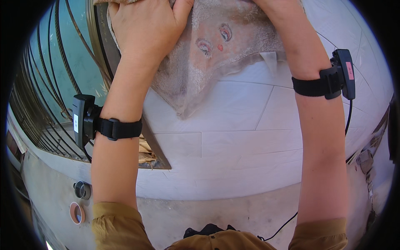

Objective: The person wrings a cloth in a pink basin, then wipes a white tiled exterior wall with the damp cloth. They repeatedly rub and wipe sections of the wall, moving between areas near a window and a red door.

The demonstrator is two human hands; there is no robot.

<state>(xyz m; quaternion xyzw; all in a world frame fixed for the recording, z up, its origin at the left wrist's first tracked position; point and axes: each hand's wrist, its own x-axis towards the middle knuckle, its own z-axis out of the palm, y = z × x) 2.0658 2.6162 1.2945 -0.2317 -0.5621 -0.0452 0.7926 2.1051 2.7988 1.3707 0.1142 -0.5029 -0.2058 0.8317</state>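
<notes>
A worn, pale fleecy towel [216,62] with a printed face hangs against the white tiled wall [233,108]. Its lower corner dangles between my raised arms. At the upper left, my left hand [146,27] is closed on the towel, back of the hand toward me, with most of its fingertips cut off by the top edge. My right arm reaches up along the towel's right side. Only the base of my right hand [277,5] shows at the top edge, so its fingers are hidden. Black straps with small box-shaped devices circle both forearms.
Left of the towel is a window with dark metal bars [58,62] and a teal pane. Dry husks [146,152] lie at its lower corner. A dark pot [82,190] and a terracotta-coloured bowl [77,213] stand on the concrete floor [179,212]. Thin black cables trail near my right arm.
</notes>
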